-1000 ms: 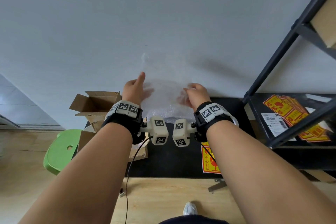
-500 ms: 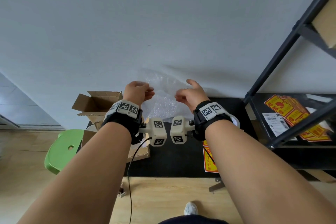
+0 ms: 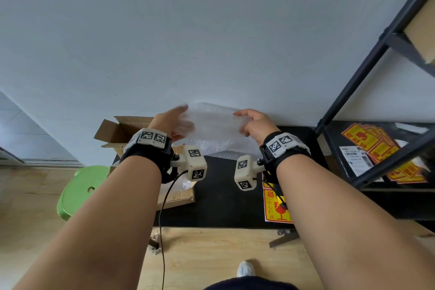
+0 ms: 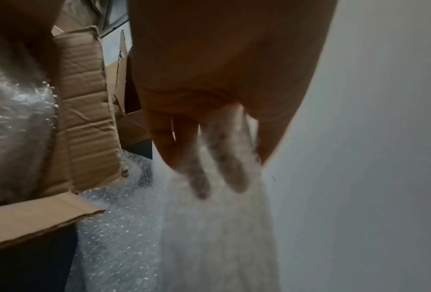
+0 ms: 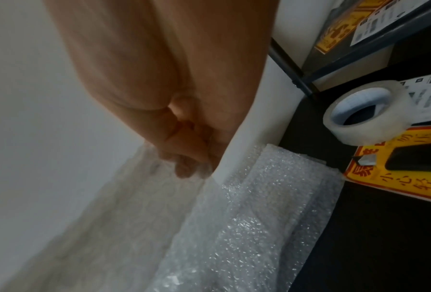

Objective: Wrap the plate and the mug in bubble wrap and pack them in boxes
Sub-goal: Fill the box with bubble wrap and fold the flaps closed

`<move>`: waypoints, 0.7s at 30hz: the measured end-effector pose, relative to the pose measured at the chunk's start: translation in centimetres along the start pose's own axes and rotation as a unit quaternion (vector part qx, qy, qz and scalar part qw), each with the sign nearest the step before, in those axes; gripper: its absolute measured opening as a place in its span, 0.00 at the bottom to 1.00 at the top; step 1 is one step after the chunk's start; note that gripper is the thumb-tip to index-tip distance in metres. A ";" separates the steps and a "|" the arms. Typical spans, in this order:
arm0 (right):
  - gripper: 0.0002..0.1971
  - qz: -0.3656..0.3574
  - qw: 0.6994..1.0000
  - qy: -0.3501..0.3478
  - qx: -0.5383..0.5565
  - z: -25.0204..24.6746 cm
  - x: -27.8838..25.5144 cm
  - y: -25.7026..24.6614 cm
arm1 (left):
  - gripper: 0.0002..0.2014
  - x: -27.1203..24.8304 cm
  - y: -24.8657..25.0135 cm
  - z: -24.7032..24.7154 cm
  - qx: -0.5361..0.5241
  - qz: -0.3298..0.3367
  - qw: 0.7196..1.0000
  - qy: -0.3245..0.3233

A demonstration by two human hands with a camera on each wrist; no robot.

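A clear sheet of bubble wrap [image 3: 214, 125] hangs upright above the black table [image 3: 219, 195], in front of the wall. My left hand [image 3: 174, 122] holds its left edge, and some fingers [image 4: 199, 177] show blurred through the plastic. My right hand [image 3: 251, 122] pinches the right edge with curled fingers [image 5: 184, 158]. More folded bubble wrap [image 5: 271, 197] lies on the table under the sheet. A bubble-wrapped bundle [image 4: 14, 118] sits inside the near open cardboard box [image 4: 84, 110]. No bare plate or mug is in view.
A second open box [image 3: 122, 129] stands at the table's far left. A roll of clear tape [image 5: 367, 114] and yellow fragile stickers [image 3: 275, 205] lie at the right. A black shelf rack [image 3: 376, 59] with more stickers stands right; a green stool [image 3: 80, 190] stands left.
My hands were close together on the bunched wrap. They have moved apart and spread the sheet out flat between them.
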State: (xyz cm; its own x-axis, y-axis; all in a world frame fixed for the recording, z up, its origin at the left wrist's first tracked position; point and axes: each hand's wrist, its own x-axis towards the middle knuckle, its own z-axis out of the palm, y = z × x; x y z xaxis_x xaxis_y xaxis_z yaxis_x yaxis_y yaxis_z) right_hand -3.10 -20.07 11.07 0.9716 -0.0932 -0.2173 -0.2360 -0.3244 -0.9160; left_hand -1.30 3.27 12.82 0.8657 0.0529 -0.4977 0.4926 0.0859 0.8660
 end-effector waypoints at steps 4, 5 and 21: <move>0.16 0.061 0.994 -0.016 0.092 0.0 0.1 -0.2 | 0.10 0.3 0.1 0.3 0.041 0.045 0.997 0.043; 0.13 0.074 0.990 -0.018 0.123 0.0 0.1 -0.4 | 0.12 0.2 0.1 0.3 0.029 0.041 0.998 0.037; 0.13 0.102 0.972 0.016 0.211 -0.3 0.6 -0.8 | 0.09 -1.2 0.1 -1.1 0.068 0.084 0.994 0.008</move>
State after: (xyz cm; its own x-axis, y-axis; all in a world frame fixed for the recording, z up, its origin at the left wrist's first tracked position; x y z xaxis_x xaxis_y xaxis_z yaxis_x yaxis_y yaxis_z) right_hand -2.29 -20.11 11.73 0.9025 -0.1463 -0.4050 -0.3906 0.1179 -0.9130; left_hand -2.42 4.26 13.47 0.9356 0.0708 -0.3458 0.3501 -0.0601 0.9348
